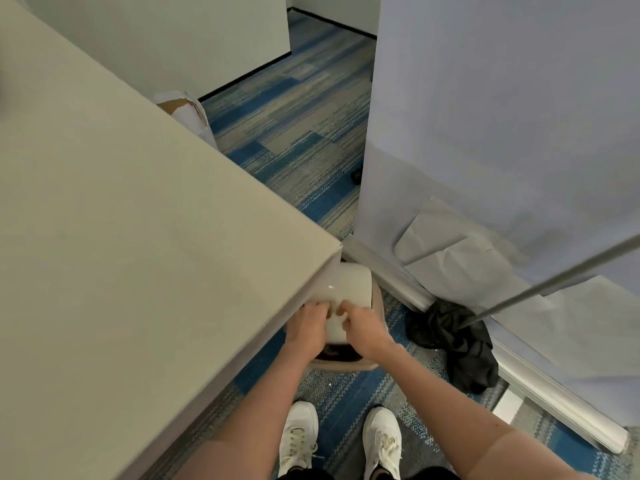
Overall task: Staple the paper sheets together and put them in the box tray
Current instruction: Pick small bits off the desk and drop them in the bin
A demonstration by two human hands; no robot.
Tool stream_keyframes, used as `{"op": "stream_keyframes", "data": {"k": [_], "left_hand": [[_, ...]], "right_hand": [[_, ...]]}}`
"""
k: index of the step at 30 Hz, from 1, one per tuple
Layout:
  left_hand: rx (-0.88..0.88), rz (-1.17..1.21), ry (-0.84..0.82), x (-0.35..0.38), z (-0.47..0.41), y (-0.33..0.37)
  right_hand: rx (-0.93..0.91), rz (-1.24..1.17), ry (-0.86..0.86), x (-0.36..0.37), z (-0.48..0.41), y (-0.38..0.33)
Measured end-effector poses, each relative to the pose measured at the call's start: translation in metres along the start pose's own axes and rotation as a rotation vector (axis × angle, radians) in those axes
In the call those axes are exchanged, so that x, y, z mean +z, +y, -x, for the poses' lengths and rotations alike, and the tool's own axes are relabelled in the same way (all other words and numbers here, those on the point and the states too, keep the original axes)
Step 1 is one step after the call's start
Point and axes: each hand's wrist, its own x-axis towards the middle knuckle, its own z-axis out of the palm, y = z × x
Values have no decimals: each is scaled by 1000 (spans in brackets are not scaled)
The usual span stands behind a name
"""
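Note:
A stack of white paper sheets (346, 287) lies curved over a brown box tray (349, 366) that stands on the carpet just below the table's corner. My left hand (306, 329) grips the near left edge of the sheets. My right hand (365, 329) pinches the near edge beside it, the fingertips of both hands almost touching. The tray's dark inside shows only under my wrists; the paper and my hands hide the rest of it. No stapler is in view.
A large beige table (138, 237) fills the left, its corner overhanging the tray. A paper-covered partition (502, 133) stands on the right, with a metal pole (554, 282) and black cloth (460, 348) at its foot. My white shoes (339, 441) stand on blue carpet.

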Motion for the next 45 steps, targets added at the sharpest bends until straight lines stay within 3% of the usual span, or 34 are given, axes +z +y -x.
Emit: {"op": "stream_keyframes", "data": {"k": [5, 11, 15, 19, 25, 30, 39, 45], "left_hand": [[-80, 192, 159, -61, 29, 42], [124, 369, 217, -140, 109, 121], [228, 522, 383, -210, 173, 153], [233, 674, 660, -290, 242, 144], [72, 692, 949, -362, 346, 75], [-99, 692, 1078, -378, 413, -6], [-438, 593, 1147, -357, 507, -149], [-689, 593, 1152, -328, 552, -234]], "right_hand": [[47, -145, 252, -62, 42, -26], [-63, -560, 656, -171, 145, -79], [-236, -585, 739, -229, 213, -130], [-416, -634, 758, -257, 271, -188], [-634, -650, 655, -237, 324, -294], [-780, -651, 476, -183, 356, -378], [-850, -518, 129, -60, 362, -477], [-908, -154, -68, 20, 339, -499]]}}
